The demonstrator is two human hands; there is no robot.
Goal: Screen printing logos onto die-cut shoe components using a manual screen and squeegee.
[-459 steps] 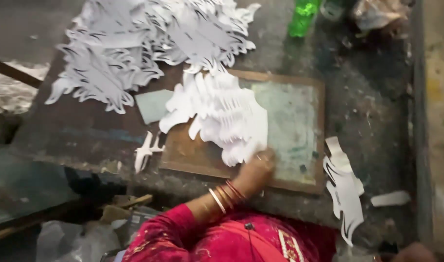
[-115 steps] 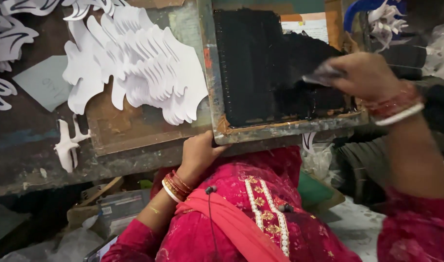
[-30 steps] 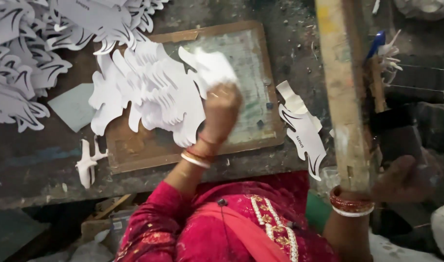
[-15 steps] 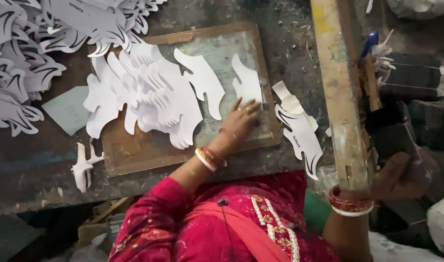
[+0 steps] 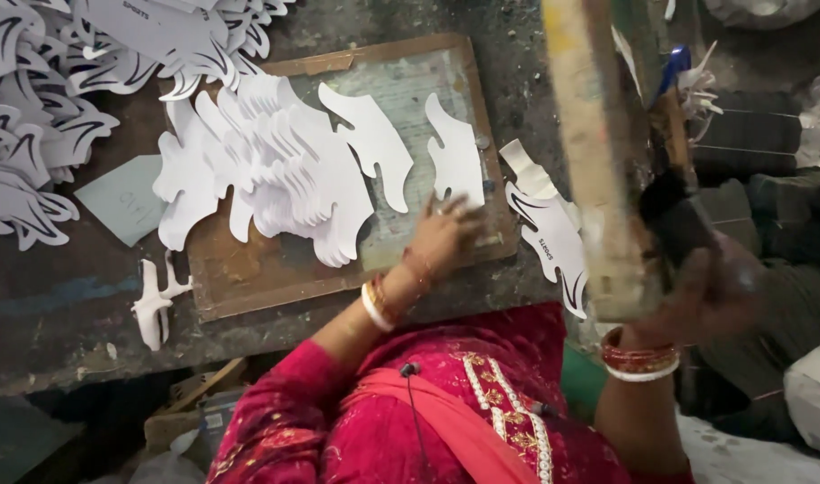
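While the left hand [image 5: 441, 240] is resting palm-down on the wooden board [image 5: 249, 278], its fingers are lying spread and nearly flat, pressing on the lower end of a single white cutout [image 5: 455, 161]. That cutout is lying on the pale green work area of the board, near the board's right edge, and the hand is gripping nothing. A second single white cutout [image 5: 374, 143] is lying just beside it to the left, also on the green area. A fanned stack of white cutouts [image 5: 267, 170] is covering the left part of the board, overlapping that edge.

The right hand [image 5: 706, 287] is closing around a dark handle at the near end of a raised wooden frame [image 5: 598, 152], which is standing tilted up beside the board. Motion blur is obscuring the exact finger positions.

Printed cutouts [image 5: 553, 237] with black markings are lying on the table [image 5: 51, 314] between the board and the frame. A larger heap of printed cutouts [image 5: 60, 108] is occupying the far left of the table. A small white scrap [image 5: 155, 305] is lying near the front edge.
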